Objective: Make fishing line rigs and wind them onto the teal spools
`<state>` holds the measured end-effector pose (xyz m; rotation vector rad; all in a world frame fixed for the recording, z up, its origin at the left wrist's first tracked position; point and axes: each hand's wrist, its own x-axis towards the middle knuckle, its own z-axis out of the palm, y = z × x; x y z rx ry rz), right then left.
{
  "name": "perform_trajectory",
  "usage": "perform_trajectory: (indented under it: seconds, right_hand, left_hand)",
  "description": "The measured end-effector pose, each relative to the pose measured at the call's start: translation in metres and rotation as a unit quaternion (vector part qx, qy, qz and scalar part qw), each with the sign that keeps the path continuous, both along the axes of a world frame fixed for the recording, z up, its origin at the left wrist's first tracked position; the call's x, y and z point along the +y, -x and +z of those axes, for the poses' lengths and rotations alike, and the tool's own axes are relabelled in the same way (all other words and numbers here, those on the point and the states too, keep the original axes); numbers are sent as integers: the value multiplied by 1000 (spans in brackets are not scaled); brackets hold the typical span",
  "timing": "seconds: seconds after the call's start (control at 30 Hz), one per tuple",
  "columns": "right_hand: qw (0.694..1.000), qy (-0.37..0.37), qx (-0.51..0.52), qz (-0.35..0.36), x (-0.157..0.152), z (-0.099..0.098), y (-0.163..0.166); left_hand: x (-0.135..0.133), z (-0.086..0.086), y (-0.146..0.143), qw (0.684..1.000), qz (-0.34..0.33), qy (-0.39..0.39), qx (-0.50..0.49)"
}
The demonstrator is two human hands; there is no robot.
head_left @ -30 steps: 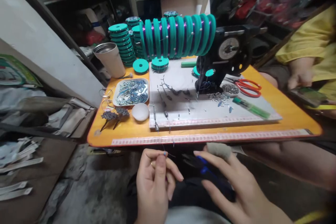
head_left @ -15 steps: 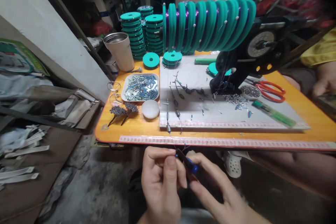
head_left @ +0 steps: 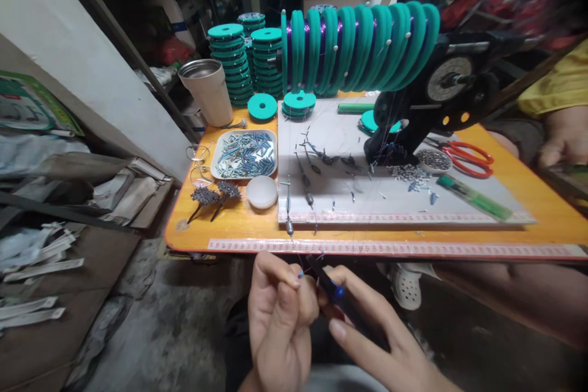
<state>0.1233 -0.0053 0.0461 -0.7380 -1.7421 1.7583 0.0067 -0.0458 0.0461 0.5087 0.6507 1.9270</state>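
Note:
My left hand [head_left: 281, 324] is closed in a pinch in front of the table edge. Between thumb and forefinger it grips a thin fishing line, with a tiny blue piece [head_left: 301, 274] showing at the fingertips. My right hand [head_left: 383, 334] is wrapped round small dark pliers [head_left: 351, 306] with a blue part near the pivot. Their jaws point up and left, close to the left fingertips but apart from the blue piece. A rig with a metal sinker [head_left: 290, 228] hangs over the table edge above my left hand.
Teal foam spools [head_left: 358, 46] sit on a black winder [head_left: 413, 110]. A tray of small tubes [head_left: 219, 171], a white bowl [head_left: 261, 192], a tumbler [head_left: 206, 92], red scissors [head_left: 473, 162] and a green cutter [head_left: 475, 196] lie around the board. Another person's hand [head_left: 563, 144] is at right.
The pliers have drawn away from the left fingertips. My left hand has tightened its pinch, and the blue piece now shows there. The view has shifted slightly.

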Motion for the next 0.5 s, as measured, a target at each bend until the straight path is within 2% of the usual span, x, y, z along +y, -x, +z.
perform_trajectory:
  seconds: [0.07, 0.13, 0.27, 0.37, 0.5]
  right_hand:
    - [992, -116, -41, -1, 5, 6, -1]
    - [979, -198, -49, -6, 9, 11, 1]
    - [966, -254, -40, -28, 12, 11, 5]
    - [974, -224, -32, -35, 7, 3, 7]
    - [997, -48, 29, -59, -5, -8, 12]
  left_hand:
    - [0, 1, 5, 999, -10, 9, 30]
    - [-1, 1, 10, 999, -23, 16, 28]
    - [-1, -1, 12, 999, -45, 9, 5]
    - [1, -3, 8, 998, -49, -12, -41]
    - [1, -3, 2, 992, -47, 3, -120]
